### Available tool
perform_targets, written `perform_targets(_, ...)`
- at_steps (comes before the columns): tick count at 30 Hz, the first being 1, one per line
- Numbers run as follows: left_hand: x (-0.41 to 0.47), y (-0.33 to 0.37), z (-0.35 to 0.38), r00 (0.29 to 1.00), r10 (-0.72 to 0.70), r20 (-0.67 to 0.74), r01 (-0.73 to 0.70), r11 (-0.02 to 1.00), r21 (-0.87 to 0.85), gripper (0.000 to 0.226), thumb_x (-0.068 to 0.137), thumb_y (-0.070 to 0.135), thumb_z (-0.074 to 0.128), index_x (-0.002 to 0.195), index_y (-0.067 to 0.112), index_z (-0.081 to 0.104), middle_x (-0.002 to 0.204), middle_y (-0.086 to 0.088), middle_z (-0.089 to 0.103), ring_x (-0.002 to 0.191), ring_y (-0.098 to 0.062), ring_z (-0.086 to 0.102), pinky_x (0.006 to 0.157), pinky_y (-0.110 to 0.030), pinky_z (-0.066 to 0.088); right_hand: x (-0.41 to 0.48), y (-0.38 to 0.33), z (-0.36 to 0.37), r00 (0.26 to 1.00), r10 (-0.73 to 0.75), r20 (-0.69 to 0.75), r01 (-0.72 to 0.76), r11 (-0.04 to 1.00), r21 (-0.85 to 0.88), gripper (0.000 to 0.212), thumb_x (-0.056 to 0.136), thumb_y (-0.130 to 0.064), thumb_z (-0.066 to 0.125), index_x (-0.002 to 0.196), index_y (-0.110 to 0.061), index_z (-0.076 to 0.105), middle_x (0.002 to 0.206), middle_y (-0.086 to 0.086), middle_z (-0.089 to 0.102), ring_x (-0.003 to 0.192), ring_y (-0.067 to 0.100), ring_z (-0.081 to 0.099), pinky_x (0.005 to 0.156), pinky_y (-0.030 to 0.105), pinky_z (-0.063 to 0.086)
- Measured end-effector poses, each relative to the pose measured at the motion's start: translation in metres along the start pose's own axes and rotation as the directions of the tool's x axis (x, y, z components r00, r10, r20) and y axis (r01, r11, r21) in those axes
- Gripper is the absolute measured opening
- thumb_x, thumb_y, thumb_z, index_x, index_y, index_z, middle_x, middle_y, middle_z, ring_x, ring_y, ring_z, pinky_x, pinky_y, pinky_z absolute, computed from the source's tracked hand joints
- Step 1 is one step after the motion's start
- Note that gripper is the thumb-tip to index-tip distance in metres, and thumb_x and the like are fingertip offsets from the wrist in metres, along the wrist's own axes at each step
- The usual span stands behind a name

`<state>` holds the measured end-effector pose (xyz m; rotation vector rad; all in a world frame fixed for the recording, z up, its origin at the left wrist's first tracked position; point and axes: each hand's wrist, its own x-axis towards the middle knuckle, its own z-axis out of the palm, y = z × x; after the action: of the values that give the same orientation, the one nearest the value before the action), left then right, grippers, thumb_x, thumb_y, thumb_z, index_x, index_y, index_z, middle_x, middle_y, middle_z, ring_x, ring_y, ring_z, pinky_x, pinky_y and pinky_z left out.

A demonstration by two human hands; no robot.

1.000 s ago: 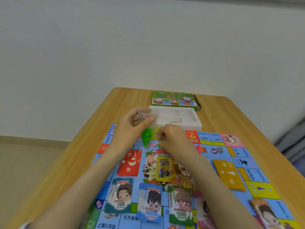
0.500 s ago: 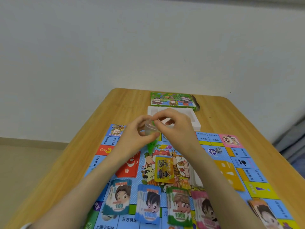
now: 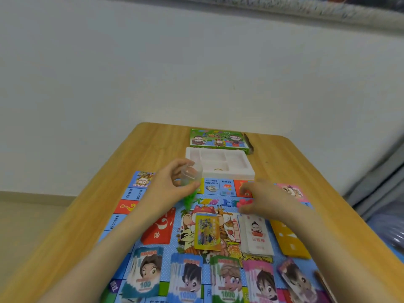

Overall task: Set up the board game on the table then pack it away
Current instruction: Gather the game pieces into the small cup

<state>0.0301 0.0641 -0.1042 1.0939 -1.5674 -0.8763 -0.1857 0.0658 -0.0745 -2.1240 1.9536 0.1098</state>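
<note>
Moved: the right hand (image 3: 266, 200) has left the clear cup (image 3: 191, 173) and dropped to the board (image 3: 131, 193) beside red-pink pieces (image 3: 243, 203); it is blurred, so its grip cannot be told.
Left hand (image 3: 168, 189): fingers and thumb curled round the cup, with green pieces (image 3: 189, 199) hanging beneath.
White tray (image 3: 247, 172): just beyond the board; a small gold ring (image 3: 218, 169) lies in one compartment.
Box (image 3: 218, 139): behind the tray.
Board: flat, title facing the person; its near end is cut off, so its long axis is unclear.
Surface: wooden table (image 3: 87, 215), pale wall (image 3: 131, 73) behind.
</note>
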Motion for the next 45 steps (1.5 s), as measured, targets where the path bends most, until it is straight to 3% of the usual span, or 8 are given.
perform_targets(5, -0.002, 0.0, -0.001, 1.0, -0.007, -0.006, 0.007, 1.0, -0.002, 0.039, 0.078, 0.007, 0.074, 0.101, 0.034, 0.056, 0.101, 0.016, 0.066, 0.093, 0.007, 0.062, 0.089, -0.021, 0.05, 0.011, -0.003, 0.006, 0.99, -0.103, -0.099, 0.106, 0.994, 0.03, 0.01, 0.086, -0.015, 0.062, 0.087, -0.023, 0.056, 0.096, 0.0, 0.051, 0.085, 0.014, 0.05, 0.066, 0.022, 0.037)
perform_targets(13, -0.002, 0.001, -0.002, 1.0, -0.003, -0.007, 0.004, 1.0, 0.008, 0.04, 0.078, 0.007, 0.074, 0.1, 0.034, 0.056, 0.102, 0.015, 0.065, 0.094, 0.006, 0.062, 0.09, -0.021, 0.05, 0.018, -0.007, 0.013, 0.965, -0.138, -0.221, 0.169, 0.977, 0.127, 0.017, 0.084, -0.007, 0.062, 0.098, -0.011, 0.071, 0.104, 0.003, 0.067, 0.096, 0.015, 0.06, 0.08, 0.022, 0.048)
perform_targets(23, -0.004, 0.002, -0.001, 1.0, 0.0, 0.008, 0.0, 1.0, 0.019, 0.042, 0.078, 0.001, 0.073, 0.1, 0.033, 0.057, 0.1, 0.017, 0.065, 0.092, 0.008, 0.062, 0.091, -0.028, 0.051, 0.022, -0.011, 0.002, 0.964, -0.245, -0.108, 0.252, 0.966, 0.059, 0.027, 0.075, 0.005, 0.065, 0.068, -0.02, 0.057, 0.078, -0.001, 0.058, 0.072, 0.021, 0.064, 0.063, 0.031, 0.057)
perform_targets(27, -0.003, 0.002, 0.0, 1.0, 0.003, 0.016, -0.004, 1.0, 0.018, 0.042, 0.078, 0.001, 0.073, 0.1, 0.033, 0.056, 0.1, 0.016, 0.064, 0.09, 0.011, 0.061, 0.09, -0.025, 0.051, 0.014, -0.008, -0.007, 0.956, -0.234, -0.177, 0.271, 0.936, 0.225, 0.018, 0.076, 0.002, 0.064, 0.075, -0.015, 0.069, 0.067, -0.007, 0.061, 0.052, -0.004, 0.054, 0.051, 0.009, 0.042)
perform_targets(29, -0.003, 0.002, 0.0, 1.0, 0.007, 0.027, -0.007, 1.0, 0.022, 0.041, 0.079, 0.002, 0.073, 0.1, 0.033, 0.055, 0.1, 0.016, 0.063, 0.09, 0.012, 0.06, 0.089, -0.023, 0.05, 0.004, -0.012, -0.018, 0.956, -0.202, -0.214, 0.284, 0.822, 0.493, 0.016, 0.076, 0.002, 0.067, 0.074, -0.014, 0.069, 0.061, -0.009, 0.064, 0.052, -0.004, 0.057, 0.054, 0.011, 0.046)
perform_targets(31, -0.003, 0.002, 0.0, 0.999, 0.01, 0.032, -0.011, 0.999, 0.03, 0.042, 0.078, 0.003, 0.073, 0.1, 0.033, 0.055, 0.102, 0.016, 0.063, 0.091, 0.012, 0.06, 0.088, -0.021, 0.05, -0.007, -0.02, -0.032, 0.946, -0.187, -0.264, 0.324, 0.566, 0.758, 0.01, 0.076, 0.002, 0.071, 0.078, -0.008, 0.07, 0.067, -0.003, 0.069, 0.063, 0.008, 0.066, 0.063, 0.017, 0.053)
perform_targets(36, -0.004, 0.002, 0.0, 1.0, 0.012, 0.026, -0.013, 0.999, 0.034, 0.041, 0.078, 0.002, 0.073, 0.102, 0.031, 0.056, 0.101, 0.013, 0.065, 0.092, 0.007, 0.062, 0.089, -0.024, 0.051, -0.007, -0.055, -0.041, 0.928, -0.152, -0.339, 0.354, 0.083, 0.932, 0.011, 0.076, 0.007, 0.069, 0.084, -0.002, 0.068, 0.076, 0.009, 0.068, 0.064, 0.014, 0.065, 0.063, 0.018, 0.053)
perform_targets(45, -0.003, 0.0, 0.0, 0.999, 0.02, 0.026, -0.02, 1.0, 0.016, 0.042, 0.078, 0.001, 0.073, 0.105, 0.028, 0.057, 0.099, 0.009, 0.069, 0.096, -0.004, 0.066, 0.093, -0.035, 0.051, 0.005, -0.082, -0.022, 0.92, -0.105, -0.377, 0.39, 0.155, 0.908, 0.013, 0.077, 0.007, 0.069, 0.09, 0.004, 0.067, 0.08, 0.013, 0.064, 0.064, 0.02, 0.062, 0.068, 0.023, 0.058)
